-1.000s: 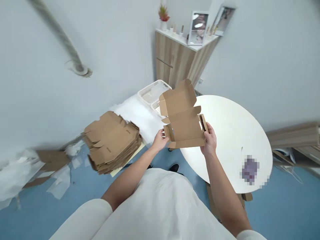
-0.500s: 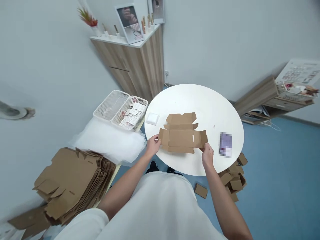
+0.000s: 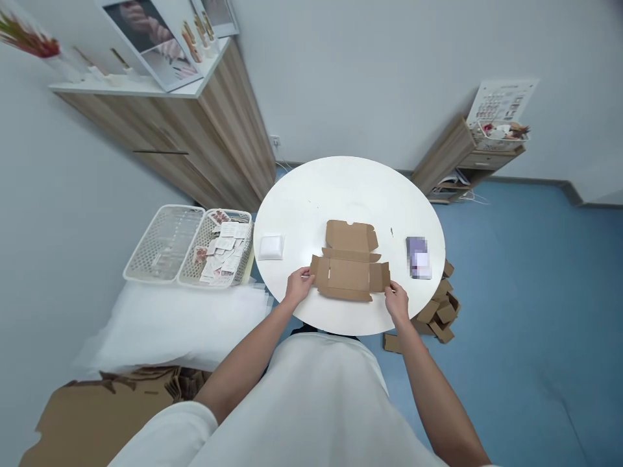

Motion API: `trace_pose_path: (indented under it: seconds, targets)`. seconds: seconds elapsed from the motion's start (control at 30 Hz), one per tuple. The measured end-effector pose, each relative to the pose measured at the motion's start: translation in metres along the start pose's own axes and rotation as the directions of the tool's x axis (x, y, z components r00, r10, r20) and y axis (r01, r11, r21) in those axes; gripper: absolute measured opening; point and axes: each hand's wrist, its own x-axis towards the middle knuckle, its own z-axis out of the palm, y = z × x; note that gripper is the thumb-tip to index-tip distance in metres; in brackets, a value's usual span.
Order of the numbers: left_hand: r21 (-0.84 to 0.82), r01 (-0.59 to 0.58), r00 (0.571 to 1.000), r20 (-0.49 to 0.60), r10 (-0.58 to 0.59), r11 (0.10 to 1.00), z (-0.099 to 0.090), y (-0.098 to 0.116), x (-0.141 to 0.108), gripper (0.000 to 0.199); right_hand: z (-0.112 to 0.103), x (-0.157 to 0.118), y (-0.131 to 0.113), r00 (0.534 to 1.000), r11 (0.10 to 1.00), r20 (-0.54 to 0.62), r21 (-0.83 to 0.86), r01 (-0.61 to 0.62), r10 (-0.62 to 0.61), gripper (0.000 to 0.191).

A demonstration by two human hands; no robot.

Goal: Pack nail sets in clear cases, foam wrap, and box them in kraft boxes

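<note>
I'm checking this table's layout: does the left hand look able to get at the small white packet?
Probably yes: only bare tabletop lies between the left hand and the white packet, though that hand would likely have to release the cardboard first.

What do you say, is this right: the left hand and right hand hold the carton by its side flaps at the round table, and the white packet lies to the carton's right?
The packet's side is wrong: the head view shows the white packet to the carton's left. The left hand and right hand do hold its side flaps at the round table.
</note>
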Motion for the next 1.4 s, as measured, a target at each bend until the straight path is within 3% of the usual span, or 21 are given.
trace_pose_path:
  seconds: [0.1,0.2,0.33,0.43,0.53,0.63,0.73,0.9,1.07,1.23,1.4]
  targets:
    - [0.008,0.015,0.998,0.062,-0.015,1.0,0.005,-0.001,0.007,0.029,0.004,-0.002,-0.001,0.985,0.984,0.013,0.055,-0.171,0.17,0.038]
    - [0.02,0.027,0.995,0.092,-0.028,0.999,0.012,-0.003,0.01,0.027,0.007,-0.001,0.001,0.969,0.964,0.025,0.097,-0.247,0.246,0.04]
    - [0.064,0.022,0.996,0.088,-0.027,0.998,0.02,-0.004,0.009,0.03,0.009,0.002,0.006,0.96,0.959,0.025,0.056,-0.279,0.278,0.044]
    - [0.224,-0.087,0.996,-0.011,0.092,0.971,0.024,-0.001,0.003,0.048,0.006,0.009,0.007,0.973,0.971,-0.029,-0.062,-0.23,0.229,0.054]
    - [0.449,-0.24,0.964,0.006,0.266,0.861,0.029,0.007,-0.008,0.065,0.0,0.03,0.001,0.99,0.977,-0.061,-0.162,-0.138,0.13,0.062]
    - [0.593,-0.405,0.913,0.217,0.346,0.696,0.038,0.016,-0.021,0.07,-0.003,0.066,-0.008,0.996,0.988,0.047,-0.14,-0.069,0.076,0.061]
    - [0.663,-0.494,0.87,0.369,0.328,0.563,0.052,0.022,-0.027,0.064,0.004,0.106,-0.015,0.973,0.996,0.215,-0.051,-0.069,0.079,0.061]
    - [0.729,-0.48,0.877,0.417,0.238,0.489,0.069,0.027,-0.023,0.051,0.029,0.147,-0.017,0.94,0.994,0.326,0.007,-0.111,0.102,0.046]
    - [0.768,-0.467,0.884,0.405,0.231,0.439,0.073,0.035,-0.018,0.058,0.037,0.144,-0.015,0.926,0.991,0.376,0.098,-0.088,0.045,0.034]
    - [0.821,-0.449,0.89,0.373,0.263,0.353,0.071,0.043,-0.012,0.081,0.026,0.124,-0.015,0.928,0.993,0.372,0.111,-0.033,-0.011,0.034]
    - [0.817,-0.472,0.88,0.416,0.23,0.33,0.071,0.043,-0.003,0.092,0.015,0.108,-0.019,0.883,0.998,0.47,0.054,-0.034,0.005,0.035]
